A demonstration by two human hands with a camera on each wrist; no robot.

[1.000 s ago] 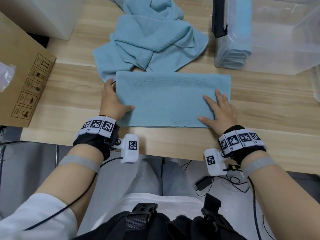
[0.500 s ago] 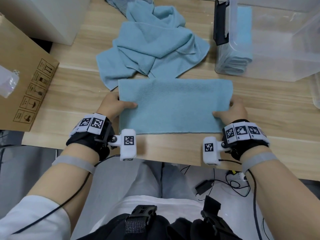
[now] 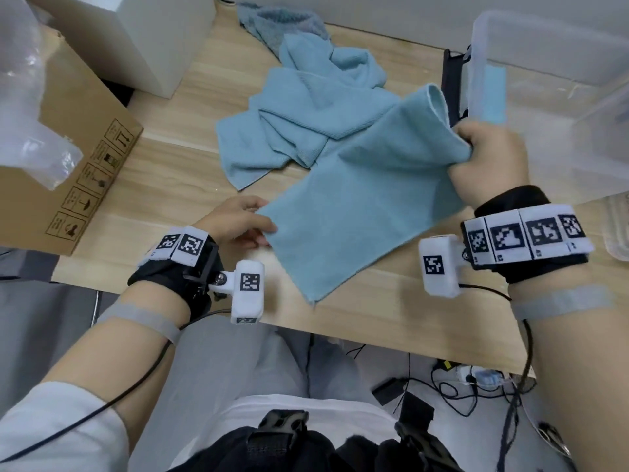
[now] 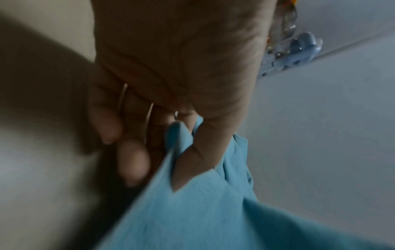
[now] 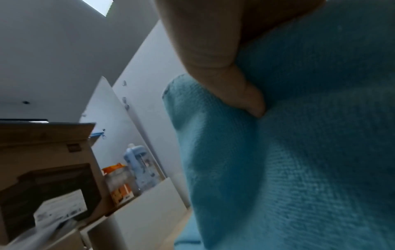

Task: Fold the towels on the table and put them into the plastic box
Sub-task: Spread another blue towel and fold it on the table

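A light-blue folded towel (image 3: 360,202) slopes up from the table's front toward the right. My right hand (image 3: 490,165) grips its raised right end, bunching the cloth (image 5: 299,152) in its fist. My left hand (image 3: 238,219) pinches the towel's lower left edge (image 4: 188,194) between thumb and fingers, close to the table. A loose heap of blue towels (image 3: 306,114) lies behind it. The clear plastic box (image 3: 561,97) stands at the right, with folded blue towels (image 3: 493,93) against its left wall.
A brown cardboard box (image 3: 68,172) with clear plastic wrap sits at the left. A white box (image 3: 149,32) stands at the back left. A grey-blue cloth (image 3: 279,25) lies at the table's far edge. Cables (image 3: 476,379) lie on the floor below.
The towel lay flat with both hands at its short ends. Now my right hand has lifted its right end up toward the plastic box, while my left hand keeps hold of the left end.
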